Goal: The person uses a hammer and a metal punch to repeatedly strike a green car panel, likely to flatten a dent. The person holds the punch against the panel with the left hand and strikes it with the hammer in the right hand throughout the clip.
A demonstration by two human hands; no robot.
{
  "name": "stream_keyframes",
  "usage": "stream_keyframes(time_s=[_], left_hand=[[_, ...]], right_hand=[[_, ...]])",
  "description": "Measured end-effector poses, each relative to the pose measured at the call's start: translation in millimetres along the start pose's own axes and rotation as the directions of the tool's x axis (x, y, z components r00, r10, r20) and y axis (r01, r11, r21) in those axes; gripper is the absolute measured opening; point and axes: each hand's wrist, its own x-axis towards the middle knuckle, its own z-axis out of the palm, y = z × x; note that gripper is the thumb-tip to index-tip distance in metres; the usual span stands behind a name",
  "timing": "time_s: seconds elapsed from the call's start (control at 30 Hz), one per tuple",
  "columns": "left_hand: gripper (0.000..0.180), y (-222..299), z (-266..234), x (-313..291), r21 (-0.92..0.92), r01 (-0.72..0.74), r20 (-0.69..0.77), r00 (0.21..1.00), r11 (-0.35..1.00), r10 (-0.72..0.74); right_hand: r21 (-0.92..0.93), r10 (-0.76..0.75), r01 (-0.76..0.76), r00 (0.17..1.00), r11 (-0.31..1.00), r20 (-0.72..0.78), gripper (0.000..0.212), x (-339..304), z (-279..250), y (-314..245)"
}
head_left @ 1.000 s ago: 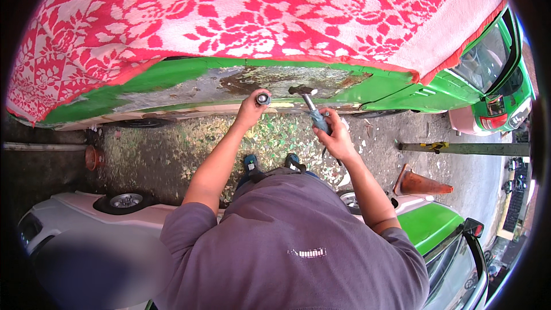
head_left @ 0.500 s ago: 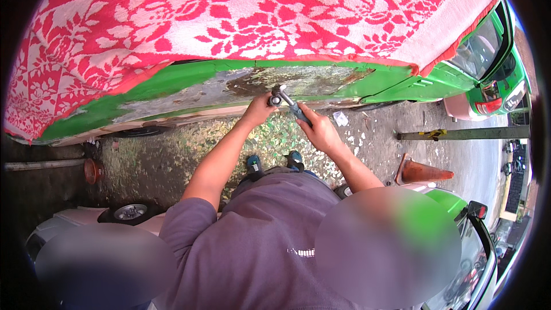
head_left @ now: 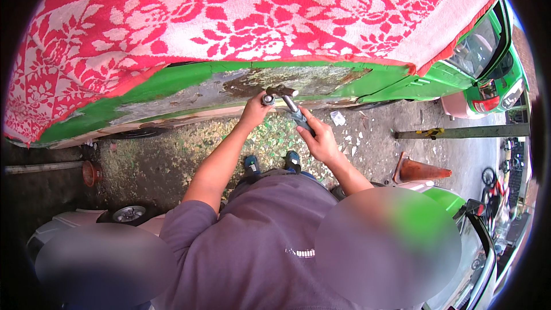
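My right hand (head_left: 321, 139) is wrapped round the handle of a hammer (head_left: 291, 105). The hammer's head is close to the tool in my left hand; whether they touch I cannot tell. In my closed left hand (head_left: 253, 112) is a metal tool with a round end (head_left: 268, 99), a chisel or punch by its look; its far end is hidden. Both hands are at the scraped side panel (head_left: 212, 88) of a green vehicle, where bare grey and brown patches show. A red and white floral cloth (head_left: 252, 11) covers the vehicle above the panel.
Paint flakes litter the ground (head_left: 189, 155) around my feet. To the right are an orange traffic cone (head_left: 425, 169) and a pole (head_left: 459, 133) with yellow tape. Another vehicle with a wheel (head_left: 128, 214) stands behind me. A reddish bucket (head_left: 92, 173) is at the left.
The hammer's head has turned and now lies more sideways, a little apart from the round end of the left hand's tool. The left hand has shifted slightly left.
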Motion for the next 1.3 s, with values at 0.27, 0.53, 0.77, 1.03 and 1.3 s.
stream_keyframes(time_s=[0.27, 0.53, 0.77, 1.03, 1.3], left_hand=[[0.038, 5.9, 0.6, -1.2, -0.015, -0.027, -0.035, 0.999, 1.0, 0.027], [0.038, -8.7, 17.8, -38.2, -0.174, 0.007, -0.178, 0.983, 0.985, -0.038], [0.034, -11.2, 12.7, -52.0, -0.212, -0.054, -0.15, 0.988, 0.976, 0.023], [0.035, -17.7, -5.0, -41.4, -0.468, -0.044, -0.218, 0.974, 0.883, -0.067], [0.04, -14.5, -24.5, -28.0, -0.634, 0.01, -0.09, 0.992, 0.774, -0.086]], right_hand=[[-0.03, 0.105, -0.104, 0.992, 0.994, 0.071, 0.051, 12.0, 5.9, 0.7], [-0.038, 0.21, -0.207, 0.973, 0.978, 0.1, 0.053, 7.7, 4.6, 31.9], [0.102, 0.373, -0.37, 0.927, 0.923, -0.018, 0.056, -0.5, -20.9, 46.1], [0.231, 0.441, -0.431, 0.898, 0.872, 0.009, 0.054, -13.3, -25.0, 45.6], [0.213, 0.478, -0.471, 0.878, 0.856, 0.018, 0.056, -18.2, -29.6, 53.2]])
